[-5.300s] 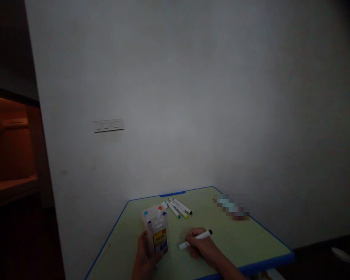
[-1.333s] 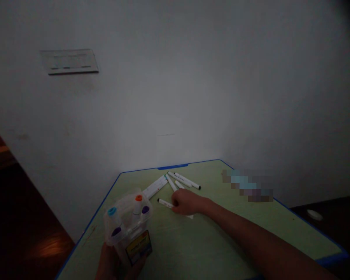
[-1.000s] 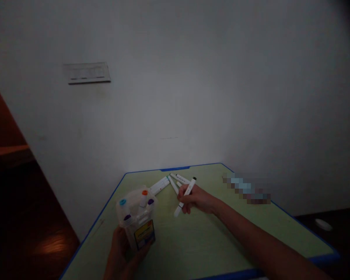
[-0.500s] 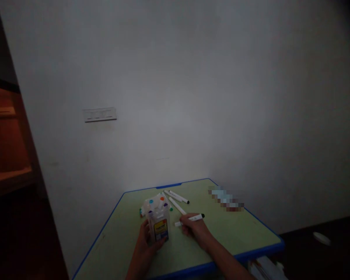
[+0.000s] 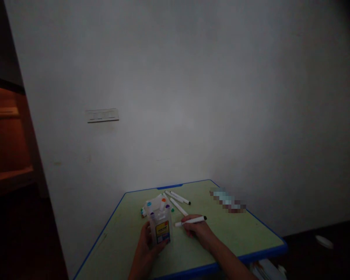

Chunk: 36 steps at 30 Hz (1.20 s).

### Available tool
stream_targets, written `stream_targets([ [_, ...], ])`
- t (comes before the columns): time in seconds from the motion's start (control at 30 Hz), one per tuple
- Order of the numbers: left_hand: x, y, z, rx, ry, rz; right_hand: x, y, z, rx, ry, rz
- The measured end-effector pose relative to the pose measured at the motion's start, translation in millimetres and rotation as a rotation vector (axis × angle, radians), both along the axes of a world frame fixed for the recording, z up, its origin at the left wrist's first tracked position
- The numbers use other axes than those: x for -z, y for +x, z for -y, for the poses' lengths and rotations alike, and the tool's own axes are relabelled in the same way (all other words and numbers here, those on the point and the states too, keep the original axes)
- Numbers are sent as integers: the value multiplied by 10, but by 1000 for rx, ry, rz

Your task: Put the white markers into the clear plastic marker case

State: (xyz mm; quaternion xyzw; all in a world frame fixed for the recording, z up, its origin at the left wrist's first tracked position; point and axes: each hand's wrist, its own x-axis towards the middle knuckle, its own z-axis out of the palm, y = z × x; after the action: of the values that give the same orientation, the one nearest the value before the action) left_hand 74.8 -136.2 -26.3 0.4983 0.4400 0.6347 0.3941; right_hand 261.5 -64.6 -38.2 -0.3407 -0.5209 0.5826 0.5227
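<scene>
In the head view, the left hand [image 5: 148, 249] is gripping the clear plastic case [image 5: 160, 221], its fingers wrapping around the lower part; the case is standing upright over the near half of the table [image 5: 216, 249], and whether it is touching the surface I cannot tell; markers with blue, orange and purple ends are poking up at its top, and a yellow and blue label [image 5: 162, 231] is facing the camera. Right of the case, the right hand [image 5: 196, 231] is pinching a white marker [image 5: 194, 220] between its fingers, the black end pointing away from the case. Behind the case and to its right, loose markers [image 5: 181, 197] are lying on the table; more marker ends are showing just behind its left side; a blurred-out object [image 5: 228, 201] is lying well to its right.
</scene>
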Motion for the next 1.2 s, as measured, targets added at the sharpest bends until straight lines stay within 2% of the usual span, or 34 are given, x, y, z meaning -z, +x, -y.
stream_targets([
  [0.2,3,-29,4,64,17,24,30,-18,-9,-6,-46,-51],
  [0.47,-50,-26,37,79,11,1,-27,-6,42,-21,7,0],
  [0.6,-39,-50,33,120,1,-29,2,-7,22,-16,14,2],
  [0.77,-59,-53,47,110,-16,-26,55,-18,-41,30,-18,10],
  [1.0,-96,-15,61,97,-24,18,4,-31,14,43,-38,-25],
  [1.2,-49,-35,38,93,5,2,33,-48,15,-55,41,-53],
])
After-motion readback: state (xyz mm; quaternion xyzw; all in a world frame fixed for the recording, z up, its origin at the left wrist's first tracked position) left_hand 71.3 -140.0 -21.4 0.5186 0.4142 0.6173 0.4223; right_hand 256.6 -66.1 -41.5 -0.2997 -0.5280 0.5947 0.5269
